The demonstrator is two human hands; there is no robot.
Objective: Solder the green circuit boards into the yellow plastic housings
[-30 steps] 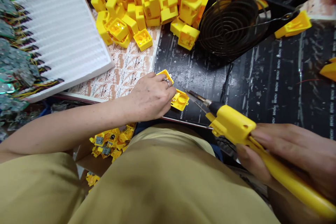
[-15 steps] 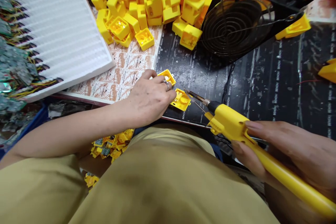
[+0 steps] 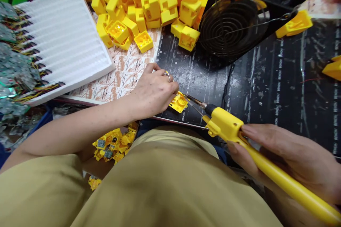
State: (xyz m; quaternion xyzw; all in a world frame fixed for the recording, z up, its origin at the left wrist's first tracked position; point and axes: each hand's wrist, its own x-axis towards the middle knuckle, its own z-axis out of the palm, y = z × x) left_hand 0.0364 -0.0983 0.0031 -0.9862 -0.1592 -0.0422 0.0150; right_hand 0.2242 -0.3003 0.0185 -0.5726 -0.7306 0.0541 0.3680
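Note:
My left hand (image 3: 157, 90), with a ring on one finger, is closed over a small yellow casing (image 3: 179, 102) at the front edge of the black bench surface (image 3: 210, 88). Its fingers cover part of the casing. My right hand (image 3: 282, 152) grips a yellow soldering tool (image 3: 229, 124) with a long handle. The tool's metal tip and a thin feed tube point left and reach the right edge of the casing; whether they touch it cannot be made out.
Many yellow casings (image 3: 150, 7) are heaped at the back. A black fan (image 3: 226, 32) stands behind the hands. On the left lies a white foam tray (image 3: 69, 42) beside wired circuit boards (image 3: 18, 64). More yellow parts (image 3: 117, 143) lie below the bench edge.
The soldering tool has shifted slightly left with my right hand. My left hand now covers more of the yellow pieces, and the upper one is mostly hidden. The whole view has shifted a little.

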